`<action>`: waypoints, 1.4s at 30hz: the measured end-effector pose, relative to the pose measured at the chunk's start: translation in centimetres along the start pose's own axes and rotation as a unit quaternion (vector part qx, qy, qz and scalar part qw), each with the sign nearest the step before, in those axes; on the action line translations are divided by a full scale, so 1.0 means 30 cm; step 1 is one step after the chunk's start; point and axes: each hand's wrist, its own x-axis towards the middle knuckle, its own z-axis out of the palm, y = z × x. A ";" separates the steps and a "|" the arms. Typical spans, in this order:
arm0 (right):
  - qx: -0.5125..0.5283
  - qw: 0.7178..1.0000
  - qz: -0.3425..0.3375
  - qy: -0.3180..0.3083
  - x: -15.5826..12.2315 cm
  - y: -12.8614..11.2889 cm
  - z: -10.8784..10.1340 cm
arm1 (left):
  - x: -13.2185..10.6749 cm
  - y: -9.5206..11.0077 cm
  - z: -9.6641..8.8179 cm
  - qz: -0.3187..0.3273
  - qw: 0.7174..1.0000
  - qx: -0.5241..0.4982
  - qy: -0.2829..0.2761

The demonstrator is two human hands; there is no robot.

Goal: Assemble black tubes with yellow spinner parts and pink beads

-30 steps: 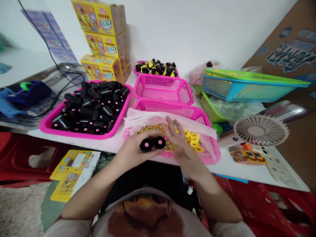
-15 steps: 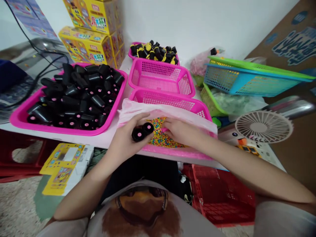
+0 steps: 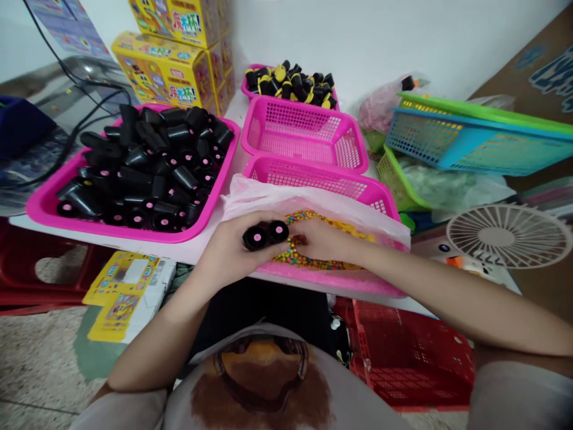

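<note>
My left hand [image 3: 237, 242] is wrapped round two black cups [image 3: 256, 237], which lie side by side with a pink dot on each end facing me. Beside them, my right hand [image 3: 316, 237] reaches down into a heap of small multicoloured beads [image 3: 308, 263]. Its fingers are drawn together, and what they hold, if anything, is hidden. The beads lie on a whitish-pink plastic bag [image 3: 268, 194] that lines the nearest pink basket [image 3: 322, 173]. To the left, a pink tray [image 3: 188, 233] holds several similar black cups [image 3: 147, 179].
Behind the bead basket stands another pink basket [image 3: 304, 146], then one with black-and-yellow pieces [image 3: 290, 83]. Yellow boxes [image 3: 165, 71] are stacked at the back left. On the right are blue and green baskets [image 3: 474, 140] and a fan [image 3: 510, 236]. A red crate [image 3: 416, 364] sits below.
The view has shifted slightly, so things appear further right. My right hand has moved closer to the cups, and a pink thing seen at its fingertips no longer shows. My left hand keeps its hold.
</note>
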 end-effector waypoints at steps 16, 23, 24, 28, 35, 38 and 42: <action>-0.111 0.940 -0.180 0.268 -0.117 -0.096 -0.099 | 0.028 0.013 0.023 -0.029 0.997 0.042 -0.050; -0.239 0.923 -0.185 0.239 -0.118 -0.151 -0.114 | 0.022 0.006 0.024 -0.028 0.999 0.025 -0.034; -0.254 0.923 -0.171 0.231 -0.127 -0.162 -0.125 | 0.020 0.005 0.024 -0.026 0.999 0.024 -0.033; -0.320 0.935 -0.067 0.139 -0.153 -0.174 -0.147 | 0.017 0.004 0.026 -0.017 0.999 0.027 -0.019; -0.311 0.943 0.090 -0.073 -0.103 -0.100 -0.035 | 0.019 0.002 0.024 -0.008 1.000 0.024 -0.009; -0.222 0.973 0.047 -0.042 -0.057 -0.075 0.006 | 0.018 -0.001 0.022 -0.021 0.999 0.022 -0.015; -0.100 0.995 -0.021 -0.003 -0.017 -0.060 0.022 | 0.015 -0.003 0.019 -0.038 0.999 0.018 -0.010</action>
